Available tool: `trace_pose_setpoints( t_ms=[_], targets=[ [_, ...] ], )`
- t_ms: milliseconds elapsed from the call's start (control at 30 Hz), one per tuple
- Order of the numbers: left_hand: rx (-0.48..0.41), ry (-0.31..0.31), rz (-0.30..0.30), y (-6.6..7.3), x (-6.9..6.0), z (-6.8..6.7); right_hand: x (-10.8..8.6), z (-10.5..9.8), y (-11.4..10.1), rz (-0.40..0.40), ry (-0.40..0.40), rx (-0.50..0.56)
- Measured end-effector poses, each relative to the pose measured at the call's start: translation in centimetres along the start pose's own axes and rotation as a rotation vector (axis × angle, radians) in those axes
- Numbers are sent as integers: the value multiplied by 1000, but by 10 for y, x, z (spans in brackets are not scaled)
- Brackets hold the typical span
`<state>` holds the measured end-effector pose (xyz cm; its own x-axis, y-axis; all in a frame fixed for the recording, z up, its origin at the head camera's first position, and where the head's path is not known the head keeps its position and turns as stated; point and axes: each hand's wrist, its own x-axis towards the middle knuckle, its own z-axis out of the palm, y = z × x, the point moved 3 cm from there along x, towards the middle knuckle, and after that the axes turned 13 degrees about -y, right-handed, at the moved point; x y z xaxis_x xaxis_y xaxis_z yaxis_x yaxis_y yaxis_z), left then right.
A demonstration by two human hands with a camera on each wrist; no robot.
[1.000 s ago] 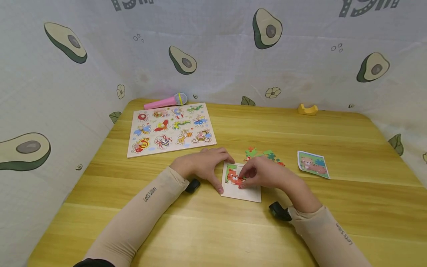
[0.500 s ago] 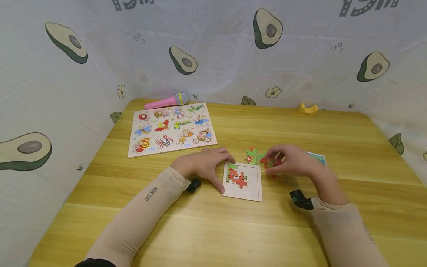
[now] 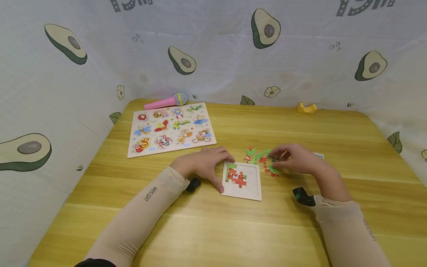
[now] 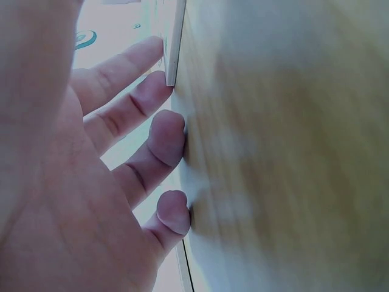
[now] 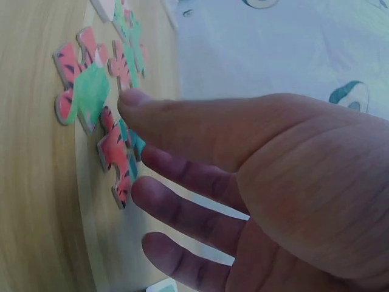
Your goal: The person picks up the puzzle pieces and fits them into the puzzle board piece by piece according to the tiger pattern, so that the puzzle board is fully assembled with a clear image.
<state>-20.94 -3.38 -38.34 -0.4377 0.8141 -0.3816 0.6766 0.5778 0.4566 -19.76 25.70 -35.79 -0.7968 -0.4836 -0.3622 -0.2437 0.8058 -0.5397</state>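
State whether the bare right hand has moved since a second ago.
Yes: the bare right hand has moved rightward, from over the square pale wooden puzzle board to the loose red-and-green puzzle pieces.

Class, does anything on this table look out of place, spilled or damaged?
Nothing visible looks spilled or damaged. The pink microphone behind the insect board seems slightly out of place, being no puzzle part. The loose puzzle pieces beside the part-filled tray look normal.

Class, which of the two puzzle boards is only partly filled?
The nearer, small square board: its joined orange pieces fill only part of it. The larger board, farther back, has colourful pictures all across it.
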Motion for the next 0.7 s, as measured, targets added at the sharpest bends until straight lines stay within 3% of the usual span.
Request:
trace_pose_setpoints(
  t_ms=[333, 567, 700],
  targets=[
    [18, 1, 9, 0, 1, -1, 2, 0, 12, 57, 36, -8],
    [20, 0, 8, 0, 1, -1, 12, 5, 9, 24, 82, -117],
    [26, 2, 8, 1, 0, -1, 12, 7, 9, 30, 93, -125]
  ],
)
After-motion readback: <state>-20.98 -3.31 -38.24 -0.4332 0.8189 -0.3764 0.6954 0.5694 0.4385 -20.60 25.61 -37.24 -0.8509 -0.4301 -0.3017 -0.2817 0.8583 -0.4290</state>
